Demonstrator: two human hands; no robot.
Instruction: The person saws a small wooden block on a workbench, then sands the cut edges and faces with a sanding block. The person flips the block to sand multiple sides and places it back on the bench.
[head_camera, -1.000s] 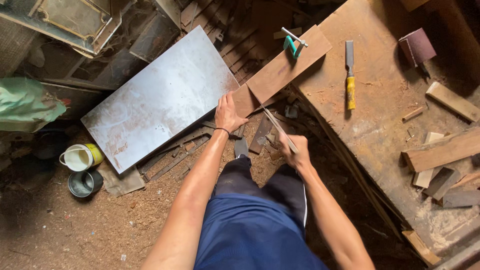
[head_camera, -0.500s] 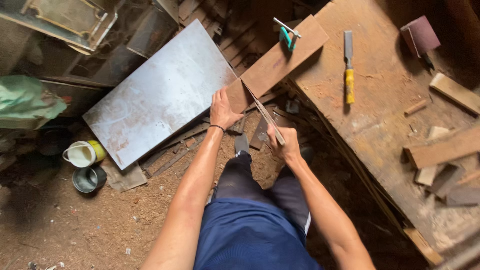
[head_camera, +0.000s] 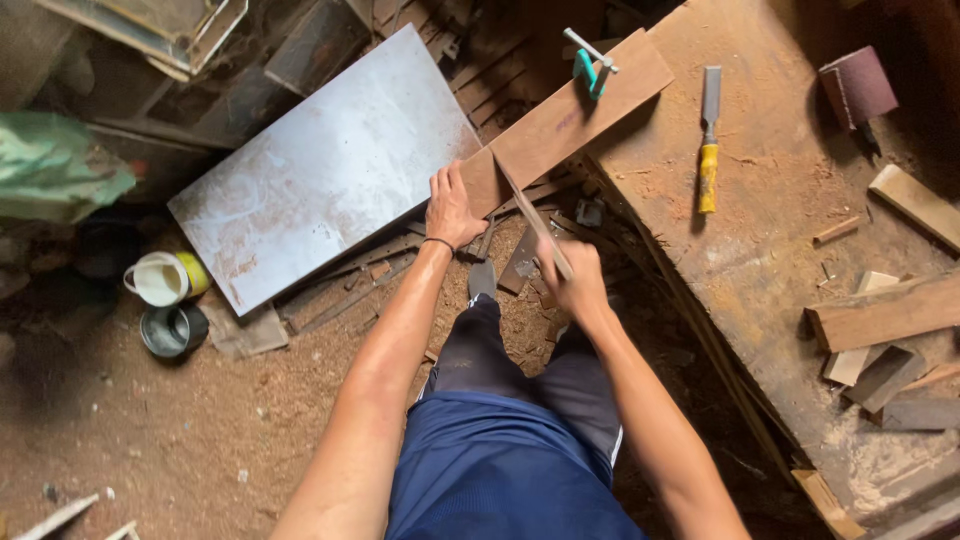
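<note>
On the right side stands my big wooden workbench (head_camera: 800, 250), dusty with sawdust. Left of it a wide grey sheet (head_camera: 320, 170) lies tilted over scrap wood. Between them runs the long brown plank (head_camera: 570, 115). Its far end sits on the bench corner, held by a small green clamp (head_camera: 590, 70). Its near end sticks out over the floor, toward me. So the plank's long way runs from up on the right down to the left, and it lies just in front of both my hands.

My left hand (head_camera: 452, 208) is closer to the plank's free end. It lies flat with the fingers together, pressing down on the wood. My right hand (head_camera: 575, 280) is a bit nearer to my body. It is closed tight around the handle of a saw (head_camera: 530, 220). The thin blade points away from me and meets the plank just beside my left hand, crossing it.

A yellow-handled chisel (head_camera: 708, 140) rests on the bench, well apart. A white cup (head_camera: 160, 278) sits on the floor to the left.
</note>
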